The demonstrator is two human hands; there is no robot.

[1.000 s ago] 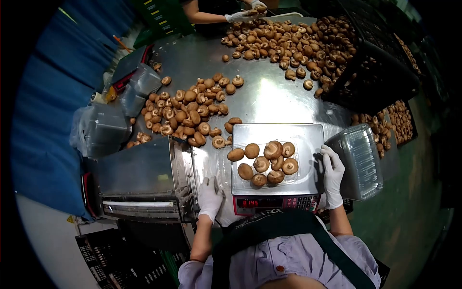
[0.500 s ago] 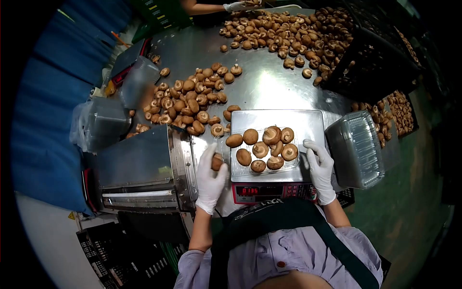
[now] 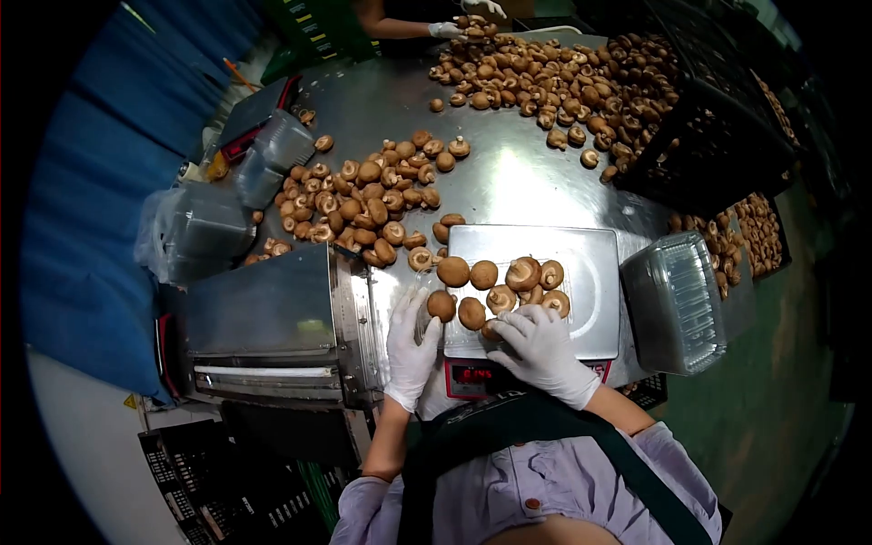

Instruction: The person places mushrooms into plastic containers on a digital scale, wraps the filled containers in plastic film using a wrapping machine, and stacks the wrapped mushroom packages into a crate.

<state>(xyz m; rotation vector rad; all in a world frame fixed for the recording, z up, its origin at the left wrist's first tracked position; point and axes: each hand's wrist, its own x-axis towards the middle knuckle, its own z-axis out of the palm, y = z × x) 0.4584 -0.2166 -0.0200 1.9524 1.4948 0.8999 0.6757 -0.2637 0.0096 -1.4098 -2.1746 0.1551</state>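
My left hand (image 3: 413, 350), in a white glove, is at the left edge of the scale. Its fingers and thumb curl around a brown shiitake mushroom (image 3: 441, 305). My right hand (image 3: 549, 356), also gloved, reaches over the front of the scale. Its bent fingers are on a mushroom (image 3: 490, 330), partly hidden beneath them. Several more mushrooms (image 3: 483, 273), some caps up and some stems up, lie in a clear shallow tray on the metal scale platform (image 3: 595, 272). The red display (image 3: 474, 373) is lit, partly covered by my right hand.
Stacked clear trays (image 3: 674, 304) stand right of the scale, a metal-topped machine (image 3: 263, 304) left. A mushroom pile (image 3: 368, 200) lies behind, a larger heap (image 3: 545, 77) farther back beside a black crate (image 3: 708, 118). A co-worker's gloved hand (image 3: 447, 30) is at the far edge.
My right hand has moved left from the scale's right edge onto the front mushrooms. My left hand has brought its mushroom to the scale's left edge. The co-worker's hands have shifted over the heap.
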